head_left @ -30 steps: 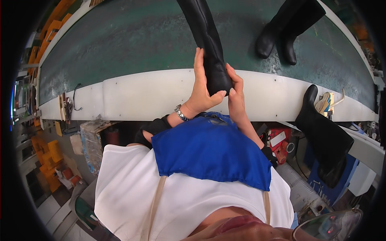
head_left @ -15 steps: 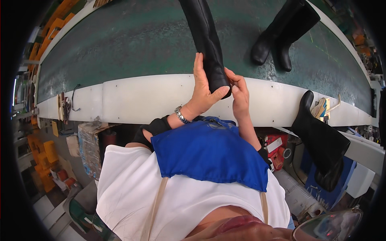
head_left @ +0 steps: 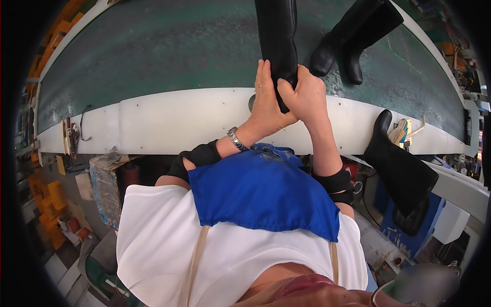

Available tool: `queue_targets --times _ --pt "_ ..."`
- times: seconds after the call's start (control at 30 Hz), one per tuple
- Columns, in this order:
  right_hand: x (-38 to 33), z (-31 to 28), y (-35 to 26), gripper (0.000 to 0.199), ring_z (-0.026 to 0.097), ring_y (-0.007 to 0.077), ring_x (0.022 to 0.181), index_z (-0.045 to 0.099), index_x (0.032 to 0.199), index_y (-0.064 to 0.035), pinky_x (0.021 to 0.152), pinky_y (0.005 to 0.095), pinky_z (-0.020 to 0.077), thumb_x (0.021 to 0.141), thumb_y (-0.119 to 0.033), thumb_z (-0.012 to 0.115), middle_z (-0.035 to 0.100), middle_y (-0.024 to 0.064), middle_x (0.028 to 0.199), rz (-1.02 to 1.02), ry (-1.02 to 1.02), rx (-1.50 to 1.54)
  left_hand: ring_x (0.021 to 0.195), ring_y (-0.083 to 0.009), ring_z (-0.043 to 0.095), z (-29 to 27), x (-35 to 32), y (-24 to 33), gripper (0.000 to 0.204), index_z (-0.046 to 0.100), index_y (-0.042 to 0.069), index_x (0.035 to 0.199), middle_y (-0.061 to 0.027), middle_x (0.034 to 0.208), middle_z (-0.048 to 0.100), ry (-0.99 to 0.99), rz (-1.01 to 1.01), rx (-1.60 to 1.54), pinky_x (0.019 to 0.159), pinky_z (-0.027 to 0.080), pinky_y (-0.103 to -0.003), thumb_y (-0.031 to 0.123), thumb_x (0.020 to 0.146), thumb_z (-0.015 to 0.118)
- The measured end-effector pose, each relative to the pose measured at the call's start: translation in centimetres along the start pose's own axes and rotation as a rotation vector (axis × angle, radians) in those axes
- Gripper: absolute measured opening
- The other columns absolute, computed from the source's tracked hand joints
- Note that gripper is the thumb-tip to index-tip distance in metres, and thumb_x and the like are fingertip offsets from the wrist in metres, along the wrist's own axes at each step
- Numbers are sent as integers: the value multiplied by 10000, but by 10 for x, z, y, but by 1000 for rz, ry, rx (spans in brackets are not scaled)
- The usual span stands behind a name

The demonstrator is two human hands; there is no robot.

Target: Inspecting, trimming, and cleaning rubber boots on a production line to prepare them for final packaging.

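Observation:
A tall black boot (head_left: pixel 279 36) lies with its foot toward me and its shaft reaching away, past the upper edge of the view. My left hand (head_left: pixel 266 105), with a ring and a metal watch, holds the foot from the left, fingers stretched up along its side. From the right, my right hand (head_left: pixel 309 94) is closed around the foot, its thumb pressed on the top. Both hands meet near the toe and cover much of it. Some of the right fingers are hidden behind the boot.
Two black boots (head_left: pixel 358 41) rest on the green worktop (head_left: pixel 153 56) at the far right. Another black boot (head_left: pixel 401 166) lies across the white ledge (head_left: pixel 169 120) at the right, beside small tools. A dark cord (head_left: pixel 83 123) and thin sticks lie at the ledge's left end.
The boot has turned straighter, its shaft swinging to the right. My right hand has moved from fingertips at the side to a grip over the foot.

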State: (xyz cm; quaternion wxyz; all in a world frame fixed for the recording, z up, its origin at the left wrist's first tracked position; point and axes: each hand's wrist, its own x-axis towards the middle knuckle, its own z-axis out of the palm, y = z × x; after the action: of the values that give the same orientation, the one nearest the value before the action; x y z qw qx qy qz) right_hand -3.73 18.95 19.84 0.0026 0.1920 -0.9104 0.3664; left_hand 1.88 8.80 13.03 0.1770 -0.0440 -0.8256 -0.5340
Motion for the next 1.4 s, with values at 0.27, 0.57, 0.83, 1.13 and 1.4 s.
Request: queue_targets --times 0.27,0.57,0.83,1.13,1.4 --pt "0 -6 -5 371 602 330 494 628 674 44 508 381 485 790 -309 616 582 182 528 62 114 -44 1377 -504 106 7 3 6 1112 61 -126 1411 -395 1436 102 20 4 56 1113 174 -522 344 687 761" --pt "14 -20 38 711 686 273 841 593 1107 133 811 357 542 982 -520 340 671 210 983 359 -140 798 1374 -493 119 4 11 -2 1066 64 -125 1409 -395 1433 114 42 -18 37 1114 189 -501 268 658 710" --pt "-5 3 47 612 616 256 1068 567 1193 101 952 329 461 998 -443 369 627 195 1143 253 -52 960 1362 -501 138 -3 24 -10 1059 76 -139 1406 -405 1430 120 30 -83 -20 1111 199 -499 311 685 708" --pt "-11 -6 33 602 581 160 1013 446 1326 99 917 281 438 858 -224 642 606 132 1148 203 -125 791 1375 -505 100 13 17 -16 1252 10 -156 1404 -408 1434 96 32 -25 122 1120 166 -503 452 634 789" --pt "-19 -22 47 759 539 181 1097 355 1381 99 960 274 399 719 -126 651 558 143 1215 250 -152 816 1402 -414 122 28 1 -67 1279 -4 -84 1446 -321 1486 92 -40 -173 -276 1135 171 -450 519 646 792"
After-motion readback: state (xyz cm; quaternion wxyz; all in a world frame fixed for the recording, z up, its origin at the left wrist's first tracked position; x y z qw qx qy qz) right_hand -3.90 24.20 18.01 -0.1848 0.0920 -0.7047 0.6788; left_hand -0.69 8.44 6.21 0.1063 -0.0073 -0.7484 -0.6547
